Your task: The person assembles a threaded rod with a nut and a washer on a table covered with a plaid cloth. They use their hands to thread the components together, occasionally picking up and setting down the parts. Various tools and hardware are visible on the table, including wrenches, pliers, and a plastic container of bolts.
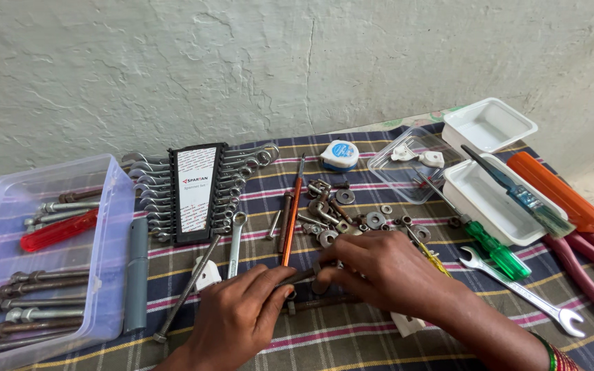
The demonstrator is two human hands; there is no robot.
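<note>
My left hand (pixel 238 316) and my right hand (pixel 386 271) meet at the middle of a striped cloth (pixel 352 343). Between their fingertips they pinch a short dark bolt (pixel 302 276), held level just above the cloth. Right behind it lies a long orange-shafted tool (pixel 293 213), and past that a scatter of nuts, washers and small brackets (pixel 342 213). A second dark rod (pixel 311 303) lies under my hands, partly hidden.
A clear plastic bin (pixel 108 206) with bolts and a red-handled screwdriver stands at left. A black wrench rack (pixel 195 189), two white trays (pixel 489 124), a clear lid, screwdrivers, a spanner (pixel 524 292) and red pliers (pixel 586 268) surround the middle. A plastered wall rises behind.
</note>
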